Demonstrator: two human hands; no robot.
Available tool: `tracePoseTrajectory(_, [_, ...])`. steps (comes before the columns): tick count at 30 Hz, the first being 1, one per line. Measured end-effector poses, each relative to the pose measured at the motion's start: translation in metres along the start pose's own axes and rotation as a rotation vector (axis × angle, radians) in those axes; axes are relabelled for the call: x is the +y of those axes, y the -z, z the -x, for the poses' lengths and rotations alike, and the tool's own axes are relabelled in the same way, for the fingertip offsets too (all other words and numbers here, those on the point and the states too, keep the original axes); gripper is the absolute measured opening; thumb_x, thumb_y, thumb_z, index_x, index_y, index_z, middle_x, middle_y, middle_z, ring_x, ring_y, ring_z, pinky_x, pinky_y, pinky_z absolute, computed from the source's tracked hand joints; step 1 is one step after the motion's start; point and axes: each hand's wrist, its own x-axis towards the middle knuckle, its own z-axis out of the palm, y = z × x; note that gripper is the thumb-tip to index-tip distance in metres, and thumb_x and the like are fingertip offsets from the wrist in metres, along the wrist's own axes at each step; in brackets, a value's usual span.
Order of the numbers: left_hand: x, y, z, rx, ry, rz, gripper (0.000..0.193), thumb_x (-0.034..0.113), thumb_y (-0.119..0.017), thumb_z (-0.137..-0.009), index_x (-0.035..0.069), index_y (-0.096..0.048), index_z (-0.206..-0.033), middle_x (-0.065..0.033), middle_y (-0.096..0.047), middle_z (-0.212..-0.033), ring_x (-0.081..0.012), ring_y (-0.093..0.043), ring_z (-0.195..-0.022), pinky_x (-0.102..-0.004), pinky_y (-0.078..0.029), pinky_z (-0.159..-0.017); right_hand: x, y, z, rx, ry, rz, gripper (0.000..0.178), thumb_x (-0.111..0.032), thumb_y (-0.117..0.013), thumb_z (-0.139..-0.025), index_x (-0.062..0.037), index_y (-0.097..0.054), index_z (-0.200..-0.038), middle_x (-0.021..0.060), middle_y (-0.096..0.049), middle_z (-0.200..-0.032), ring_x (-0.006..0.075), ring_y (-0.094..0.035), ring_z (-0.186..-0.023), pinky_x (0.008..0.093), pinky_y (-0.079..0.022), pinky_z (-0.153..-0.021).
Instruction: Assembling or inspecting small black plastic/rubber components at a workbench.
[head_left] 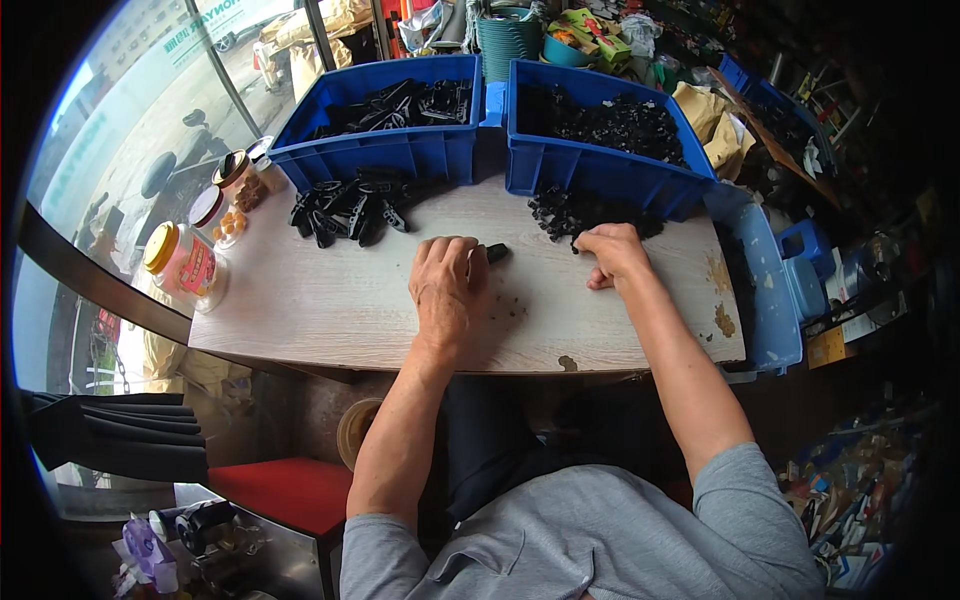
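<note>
My left hand (443,285) rests on the pale wooden table, fingers curled round a black plastic part (498,253) whose end sticks out on the right. Most of that part is hidden under the fingers. To the right, my right hand (617,252) pinches a small black piece (577,246) with thumb and forefinger, at the near edge of a heap of small black pieces (556,214). A pile of longer black plastic parts (352,208) lies beyond my left hand. Small dark crumbs (512,307) dot the tabletop between my hands.
Two blue bins stand along the back: the left bin (385,152) holds long black parts, the right bin (600,176) small ones. Several lidded jars (188,262) line the left edge by the window. A pale blue tub (775,325) sits off the table's right edge.
</note>
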Motion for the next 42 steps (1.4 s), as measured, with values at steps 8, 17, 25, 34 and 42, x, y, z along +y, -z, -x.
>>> tracePoseTrajectory(8, [0.070,-0.035,0.040,-0.214,0.753,0.821,0.026,0.014,-0.065,-0.093,-0.006,-0.064,-0.110,-0.0134,-0.071,-0.090,-0.0158,-0.067,-0.076,-0.0282,-0.054,-0.069,0.031,0.006,0.037,-0.097,0.072,-0.309,0.015,-0.015,-0.071,-0.083,-0.0019,-0.064,-0.086,-0.0005,-0.047,-0.053,0.0108,-0.047,-0.039,0.0320,-0.052,-0.045])
tracePoseTrajectory(17, [0.084,-0.043,0.019,-0.378,1.061,1.122,0.025,0.013,-0.060,-0.095,-0.007,-0.062,-0.108,-0.0112,-0.067,-0.089,-0.0152,-0.065,-0.075,-0.0274,-0.056,-0.065,0.047,-0.004,0.057,-0.168,0.278,-0.374,0.014,-0.015,-0.072,-0.086,-0.0028,-0.067,-0.089,-0.0027,-0.055,-0.059,0.0053,-0.040,-0.040,0.0212,-0.033,-0.039])
tracePoseTrajectory(25, [0.076,-0.037,0.026,-0.407,1.031,1.281,0.017,0.013,-0.060,-0.095,-0.003,-0.062,-0.100,-0.0069,-0.064,-0.080,-0.0119,-0.060,-0.066,-0.0269,-0.053,-0.060,0.049,-0.002,0.060,-0.233,0.317,-0.446,0.022,-0.018,-0.073,-0.085,-0.0023,-0.065,-0.098,-0.0011,-0.057,-0.060,0.0060,-0.044,-0.042,0.0224,-0.039,-0.041])
tracePoseTrajectory(34, [0.077,-0.035,0.037,-0.371,0.981,1.261,0.015,0.014,-0.062,-0.094,-0.001,-0.061,-0.098,-0.0069,-0.063,-0.077,-0.0123,-0.058,-0.064,-0.0284,-0.052,-0.060,0.046,0.007,0.063,-0.382,0.306,-0.370,0.022,-0.019,-0.074,-0.084,-0.0028,-0.063,-0.095,0.0008,-0.057,-0.060,0.0071,-0.046,-0.043,0.0230,-0.043,-0.044])
tracePoseTrajectory(42, [0.034,-0.004,0.018,0.016,0.229,-0.129,0.028,0.014,-0.069,-0.080,0.005,-0.063,-0.106,-0.0145,-0.062,-0.109,-0.0331,-0.053,-0.107,-0.0476,-0.043,-0.087,0.049,0.006,0.065,-0.384,0.288,-0.529,0.018,-0.019,-0.073,-0.086,-0.0057,-0.063,-0.092,0.0017,-0.049,-0.051,0.0126,-0.050,-0.044,0.0366,-0.057,-0.055])
